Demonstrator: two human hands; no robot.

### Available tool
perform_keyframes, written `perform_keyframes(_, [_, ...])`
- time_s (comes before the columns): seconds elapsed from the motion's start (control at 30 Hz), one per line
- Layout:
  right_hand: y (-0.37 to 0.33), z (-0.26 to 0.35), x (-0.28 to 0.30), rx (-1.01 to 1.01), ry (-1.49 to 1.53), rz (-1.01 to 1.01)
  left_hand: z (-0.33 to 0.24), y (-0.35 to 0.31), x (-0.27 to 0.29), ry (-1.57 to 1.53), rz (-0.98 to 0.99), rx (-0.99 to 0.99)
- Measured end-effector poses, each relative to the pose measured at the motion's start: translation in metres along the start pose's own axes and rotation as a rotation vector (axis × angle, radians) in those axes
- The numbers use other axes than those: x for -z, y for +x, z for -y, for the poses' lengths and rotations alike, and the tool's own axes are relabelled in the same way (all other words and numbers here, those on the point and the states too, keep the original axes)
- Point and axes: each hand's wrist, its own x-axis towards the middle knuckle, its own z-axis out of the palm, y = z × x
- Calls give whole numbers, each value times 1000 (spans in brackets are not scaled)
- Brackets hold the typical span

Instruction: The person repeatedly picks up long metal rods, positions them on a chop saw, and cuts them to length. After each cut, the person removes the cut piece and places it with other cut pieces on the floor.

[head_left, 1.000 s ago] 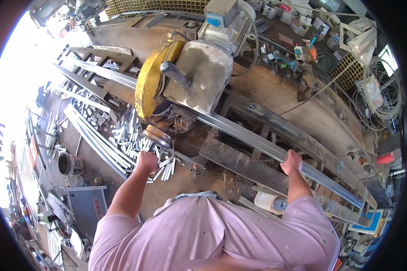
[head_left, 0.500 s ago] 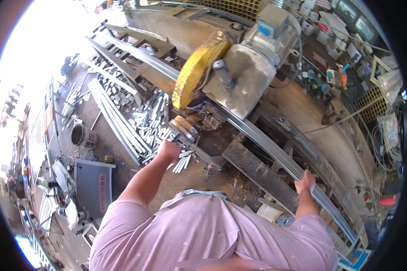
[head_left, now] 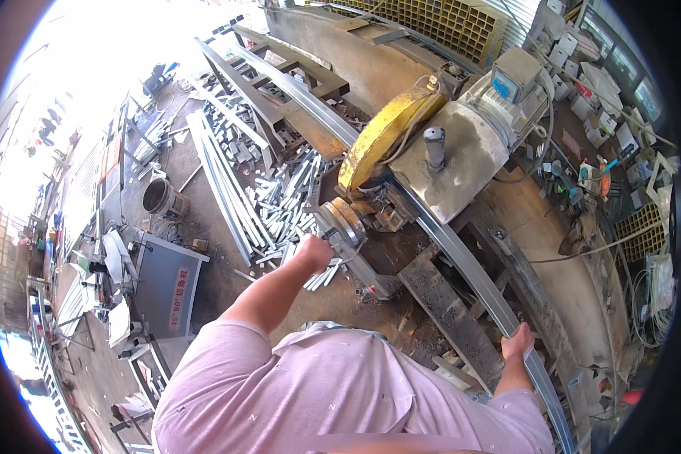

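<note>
My left hand is closed in a fist at the near end of a round, rusty clamp with an orange-brown band. What the fingers hold there is hidden. My right hand grips the edge of a long grey metal profile. This profile runs diagonally through a cut-off saw, under its yellow blade guard, and out the far side. Behind the guard sit a dusty metal plate with an upright dark handle and a grey motor.
Short metal offcuts lie heaped on the floor left of the saw, beside long pale bars. A bucket and a grey panel stand farther left. Cables hang at the right. Yellow square tubes are stacked behind.
The whole view has swung, so the saw and profile appear farther right. Both hands keep about the same places, the left at the clamp and the right on the profile.
</note>
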Motion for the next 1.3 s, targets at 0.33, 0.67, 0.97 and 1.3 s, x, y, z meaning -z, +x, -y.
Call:
perform_keyframes(0.33, [1, 0, -2, -8, -15, -29, 1, 2, -7, 12, -29, 3])
perform_keyframes(0.67, [2, -4, -4, -13, 25, -22, 3, 7, -10, 37, -37, -27])
perform_keyframes(0.97, [2, -9, -6, 66, 17, -75, 3, 11, -19, 26, -65, -18])
perform_keyframes(1.3, [1, -3, -1, 3, 36, -48, 3, 10, -17, 38, -40, -19])
